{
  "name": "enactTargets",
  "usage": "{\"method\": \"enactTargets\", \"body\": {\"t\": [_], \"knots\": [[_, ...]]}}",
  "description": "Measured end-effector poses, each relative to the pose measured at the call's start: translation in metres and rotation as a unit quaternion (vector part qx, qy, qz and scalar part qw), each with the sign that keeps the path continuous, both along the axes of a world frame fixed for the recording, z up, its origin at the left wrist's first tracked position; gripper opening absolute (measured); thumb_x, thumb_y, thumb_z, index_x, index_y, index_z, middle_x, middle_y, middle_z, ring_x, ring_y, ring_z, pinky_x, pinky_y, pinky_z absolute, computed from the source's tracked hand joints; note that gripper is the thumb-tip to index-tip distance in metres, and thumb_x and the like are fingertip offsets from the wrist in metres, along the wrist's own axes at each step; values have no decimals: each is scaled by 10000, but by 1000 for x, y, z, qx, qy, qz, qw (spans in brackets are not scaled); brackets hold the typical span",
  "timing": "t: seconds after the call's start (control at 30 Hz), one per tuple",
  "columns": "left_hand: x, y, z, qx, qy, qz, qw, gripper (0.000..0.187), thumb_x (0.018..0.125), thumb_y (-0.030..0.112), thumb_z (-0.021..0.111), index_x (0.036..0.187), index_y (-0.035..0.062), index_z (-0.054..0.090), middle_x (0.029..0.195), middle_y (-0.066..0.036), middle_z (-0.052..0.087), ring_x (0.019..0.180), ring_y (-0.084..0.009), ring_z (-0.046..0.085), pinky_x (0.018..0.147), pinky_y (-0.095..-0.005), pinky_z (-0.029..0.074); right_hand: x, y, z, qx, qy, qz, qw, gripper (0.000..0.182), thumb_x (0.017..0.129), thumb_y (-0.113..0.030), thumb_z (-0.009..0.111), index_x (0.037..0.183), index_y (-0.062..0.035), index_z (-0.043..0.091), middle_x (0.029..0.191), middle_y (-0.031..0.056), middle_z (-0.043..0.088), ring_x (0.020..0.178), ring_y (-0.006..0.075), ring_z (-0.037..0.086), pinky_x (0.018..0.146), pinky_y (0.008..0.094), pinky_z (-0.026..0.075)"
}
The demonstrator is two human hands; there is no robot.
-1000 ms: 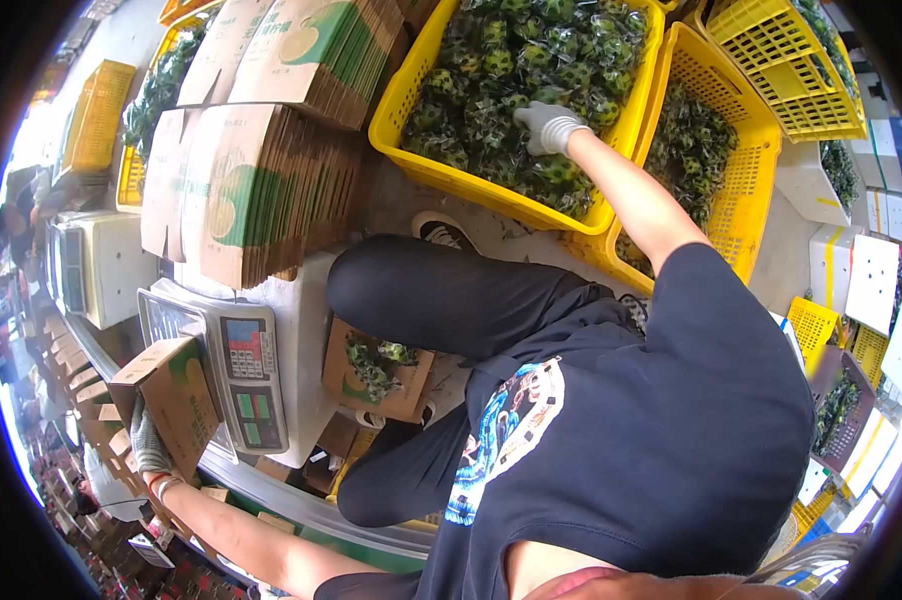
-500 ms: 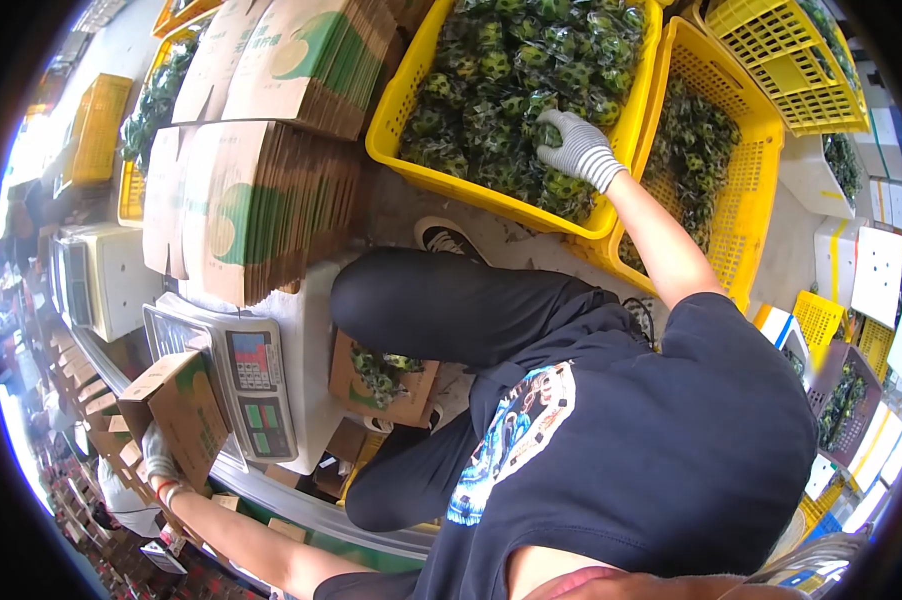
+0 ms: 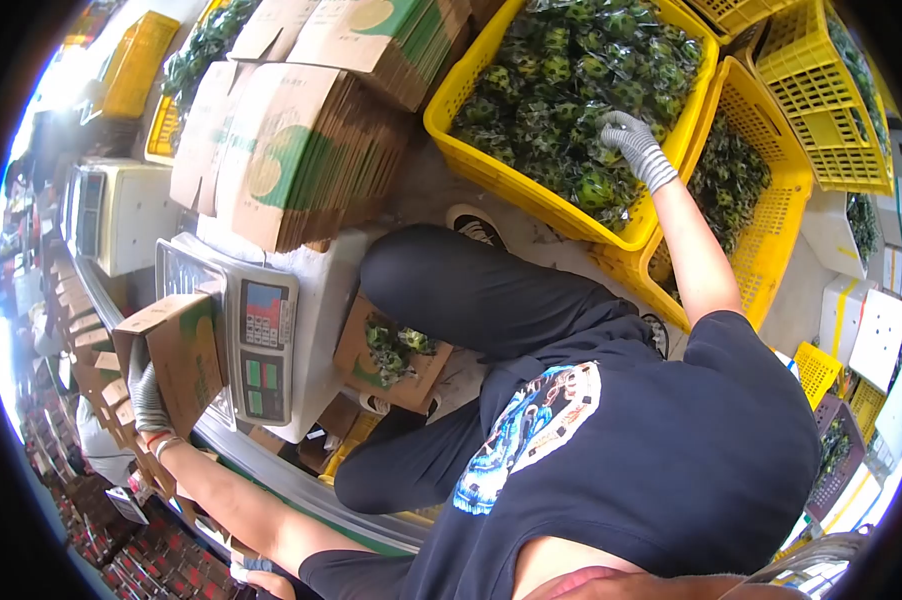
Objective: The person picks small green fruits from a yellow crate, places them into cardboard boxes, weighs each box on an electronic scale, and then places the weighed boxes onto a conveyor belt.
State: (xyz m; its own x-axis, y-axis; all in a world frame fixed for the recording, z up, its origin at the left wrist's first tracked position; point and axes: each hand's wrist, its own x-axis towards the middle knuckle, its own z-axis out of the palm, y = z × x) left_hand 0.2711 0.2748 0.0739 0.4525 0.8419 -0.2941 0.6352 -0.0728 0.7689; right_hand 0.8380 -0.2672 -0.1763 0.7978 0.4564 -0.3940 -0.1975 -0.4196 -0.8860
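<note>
My left hand (image 3: 149, 398), in a grey striped glove, grips the near side of a brown cardboard box (image 3: 193, 362) that overlaps the pan of a digital scale (image 3: 263, 345); its fingertips are partly hidden by the box. My right hand (image 3: 635, 148), gloved the same way, reaches into a yellow crate (image 3: 531, 208) filled with green fruits in clear wrappers (image 3: 546, 100). Its fingers curl down around a wrapped fruit, mostly hidden beneath the glove. Below my knee, a few wrapped fruits (image 3: 393, 350) lie on a piece of cardboard (image 3: 371, 388).
Stacks of flattened cardboard boxes (image 3: 306, 160) stand between the scale and the crate. A second yellow crate (image 3: 776, 215) with more green fruit sits on the right, beside further crates (image 3: 821, 80). A metal-edged conveyor (image 3: 271, 480) runs under my left arm. Another person's hand (image 3: 256, 577) shows at the bottom.
The view has swung, shifting everything rightward. My left hand has slid farther up along the box's side. My right hand has moved slightly toward the crate's right wall, fingers still curled among the fruit.
</note>
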Motion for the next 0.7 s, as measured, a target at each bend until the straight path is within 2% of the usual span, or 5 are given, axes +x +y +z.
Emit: {"method": "enactTargets", "body": {"t": [0.03, 0.23, 0.37, 0.43, 0.7], "knots": [[10, -9, 5, -68, -87, 15, 994, 450, 870, 174, 605, 1276, 14, 498, 1169, -65, 566, 1035, -166, 532, 860, -277, 443, 1, 3, 0, -69, -60, 19, 996, 250, 769, -258, 665, 946, -83, 646, 749, 67, 620, 709, 192, 604, 724, 349, 518], [16, 51, -11, 36, 99, 29, 994, 430, 842, 169, 615, 1236, 22, 526, 1108, -56, 589, 987, -163, 551, 834, -267, 450, 8, 14, 19, -297, -319, 143, 889, 267, 714, -269, 677, 930, -111, 675, 1005, 86, 624, 947, 246, 610, 862, 338, 471], [17, 73, -20, 64, 156, 3, 986, 427, 835, 168, 617, 1227, 22, 530, 1091, -51, 593, 969, -160, 556, 823, -264, 453, -6, 46, 29, -319, -309, 326, 835, 366, 714, -151, 592, 1077, -146, 637, 1215, 78, 552, 1075, 284, 558, 928, 379, 445], [10, 74, -22, 63, 144, 1, 988, 426, 832, 167, 618, 1223, 22, 532, 1082, -49, 595, 959, -158, 558, 817, -263, 455, -24, 73, 34, -350, -335, 356, 799, 446, 689, -127, 599, 1135, -140, 601, 1149, 84, 587, 1110, 281, 532, 958, 366, 421], [-31, -21, 34, 23, -232, 159, 959, 412, 799, 136, 607, 1181, 1, 530, 1050, -92, 599, 886, -184, 590, 782, -295, 503, -42, 192, -35, -426, -241, 482, 727, 684, 826, -168, 549, 1445, -241, 267, 1171, 148, 602, 975, 285, 632, 761, 393, 511]]}}
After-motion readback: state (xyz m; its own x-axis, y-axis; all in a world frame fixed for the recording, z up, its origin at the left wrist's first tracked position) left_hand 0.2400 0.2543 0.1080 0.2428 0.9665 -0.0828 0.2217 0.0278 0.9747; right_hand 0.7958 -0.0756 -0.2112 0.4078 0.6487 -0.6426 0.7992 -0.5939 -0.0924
